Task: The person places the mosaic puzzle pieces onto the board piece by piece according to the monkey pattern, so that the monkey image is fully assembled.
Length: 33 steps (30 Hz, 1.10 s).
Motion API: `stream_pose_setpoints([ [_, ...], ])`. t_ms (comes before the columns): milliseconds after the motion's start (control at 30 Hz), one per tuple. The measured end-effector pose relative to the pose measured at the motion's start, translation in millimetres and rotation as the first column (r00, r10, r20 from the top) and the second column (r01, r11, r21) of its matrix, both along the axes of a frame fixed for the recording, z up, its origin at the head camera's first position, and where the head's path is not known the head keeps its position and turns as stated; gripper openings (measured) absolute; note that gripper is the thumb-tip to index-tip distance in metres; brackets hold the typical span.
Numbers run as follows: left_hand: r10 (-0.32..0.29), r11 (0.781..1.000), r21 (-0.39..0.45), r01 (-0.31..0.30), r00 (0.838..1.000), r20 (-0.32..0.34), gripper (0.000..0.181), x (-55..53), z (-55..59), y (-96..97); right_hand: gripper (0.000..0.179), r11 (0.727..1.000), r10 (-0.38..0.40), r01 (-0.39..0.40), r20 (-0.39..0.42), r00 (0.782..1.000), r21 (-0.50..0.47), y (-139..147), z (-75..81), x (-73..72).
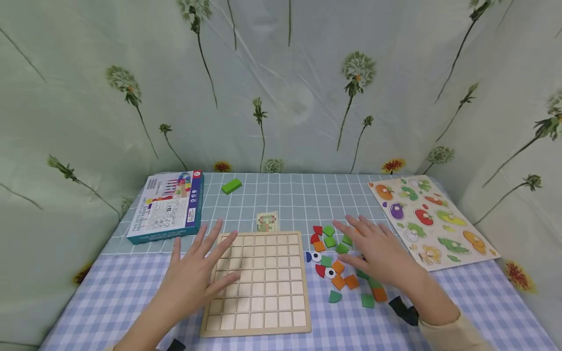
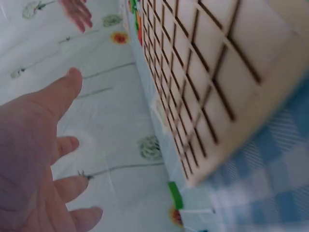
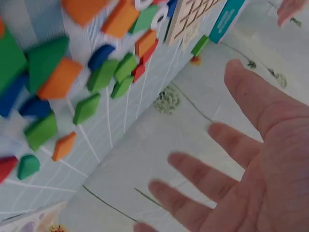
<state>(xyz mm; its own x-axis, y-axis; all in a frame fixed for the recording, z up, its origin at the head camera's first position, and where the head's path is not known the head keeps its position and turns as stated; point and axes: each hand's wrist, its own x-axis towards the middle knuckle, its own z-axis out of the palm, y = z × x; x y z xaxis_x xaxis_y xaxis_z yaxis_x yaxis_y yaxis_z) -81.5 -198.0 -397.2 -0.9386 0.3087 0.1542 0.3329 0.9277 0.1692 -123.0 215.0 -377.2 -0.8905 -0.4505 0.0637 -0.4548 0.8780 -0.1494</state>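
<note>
Watching from my station, I get both hands bare and spread: left hand (image 1: 190, 275) with fingers fanned, overlapping the left part of the wooden grid board (image 1: 272, 295) in the head view; right hand (image 1: 373, 251) with fingers apart, above the loose coloured pieces (image 1: 338, 266). Left wrist view gives me what the head view can't: palm side, a gap between that hand and the board, and the raised strips that divide the cells. Right wrist view adds several blue pieces (image 3: 100, 57) that the hand mostly hides from the head camera. Only the head view gives me the whole layout: printed box (image 1: 169, 204) back left, green block (image 1: 231, 185) at the back, small picture card (image 1: 267, 222) just behind the board, vegetable puzzle (image 1: 434, 236) on the right. Board lies flat on the desk (image 1: 333, 331), front middle; light wood, plain frame, pale square cells. Pieces sit scattered right of it: orange and green squares, red and green quarter-rounds, white discs with dark centres, some touching.
</note>
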Motion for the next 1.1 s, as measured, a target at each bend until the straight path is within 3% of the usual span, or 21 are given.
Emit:
stream_pose_setpoints([
  [100,-0.013,0.999,0.04,0.012,1.0,0.015,0.084,2.8,-6.5,-10.3,0.065,0.999,0.035,-0.034,0.028,0.999,-0.025,-1.8,2.9,-17.5],
  [267,-0.051,0.995,0.095,0.042,0.994,0.098,0.088,8.3,-18.8,-27.0,0.053,0.998,0.055,-0.051,0.119,0.991,-0.034,-10.1,2.2,-46.2],
  [400,-0.099,0.987,0.142,0.076,0.982,0.163,0.098,13.6,-28.7,-37.7,0.045,0.994,0.105,-0.103,0.173,0.979,-0.02,-19.4,-4.4,-66.0],
  [533,-0.144,0.976,0.193,0.098,0.96,0.241,0.105,18.3,-34.7,-43.8,0.038,0.984,0.178,-0.179,0.198,0.964,-0.014,-28.8,-13.8,-80.7],
  [700,-0.173,0.969,0.225,0.104,0.935,0.31,0.108,21.7,-36.8,-46.3,0.033,0.975,0.218,-0.22,0.237,0.947,-0.019,-39.1,-20.5,-90.7],
  [867,-0.185,0.966,0.233,0.111,0.928,0.322,0.111,22.3,-40.8,-48.3,0.031,0.98,0.186,-0.197,0.258,0.948,0.014,-44.6,-24.2,-96.9],
  [1100,-0.21,0.952,0.282,0.12,0.926,0.314,0.1,22.6,-44.1,-50.7,0.025,0.968,0.237,-0.249,0.221,0.946,0.027,-46.1,-26.5,-101.1],
])
